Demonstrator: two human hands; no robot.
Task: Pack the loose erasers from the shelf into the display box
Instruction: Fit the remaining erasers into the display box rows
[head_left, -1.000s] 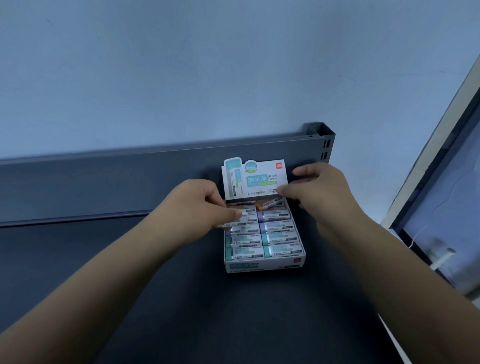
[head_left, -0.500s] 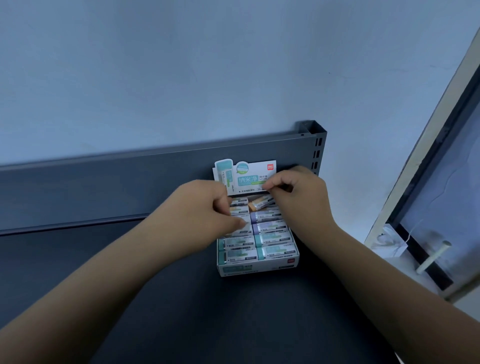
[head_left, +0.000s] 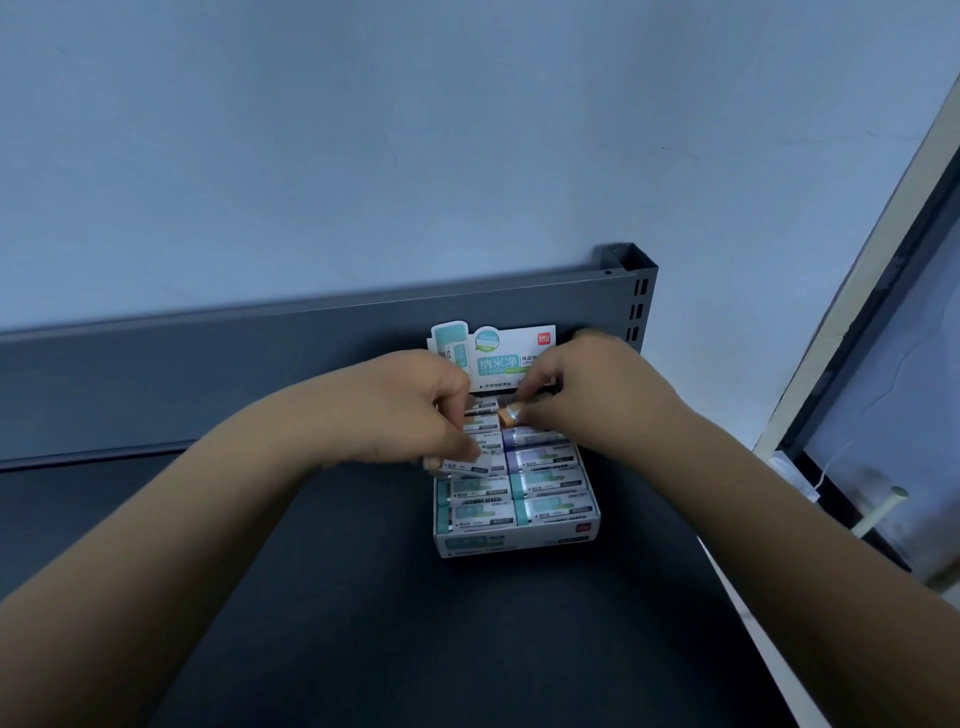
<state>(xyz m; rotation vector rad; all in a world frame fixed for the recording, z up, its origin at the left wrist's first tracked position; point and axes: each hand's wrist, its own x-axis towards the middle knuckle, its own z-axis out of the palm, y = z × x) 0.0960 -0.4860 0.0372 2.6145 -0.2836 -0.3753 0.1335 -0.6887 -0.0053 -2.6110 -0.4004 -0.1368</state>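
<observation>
A white display box (head_left: 514, 543) stands on the dark grey shelf (head_left: 363, 623), its printed header card (head_left: 498, 358) upright against the back panel. Two rows of sleeved erasers (head_left: 550, 506) fill it. My left hand (head_left: 410, 410) hovers over the left row and grips a white-sleeved eraser (head_left: 460, 466) under its fingers. My right hand (head_left: 592, 400) reaches into the back of the right row and pinches an orange eraser (head_left: 510, 417), which lies tilted there.
The shelf's grey back panel (head_left: 208, 374) and corner post (head_left: 631, 291) rise right behind the box. The shelf's right edge (head_left: 748, 613) runs close beside the box. Past it lies a dark framed panel (head_left: 883, 415) against the pale wall.
My right hand has moved from the header card's side down to the orange eraser at the back. My left hand has stayed over the left row with its eraser.
</observation>
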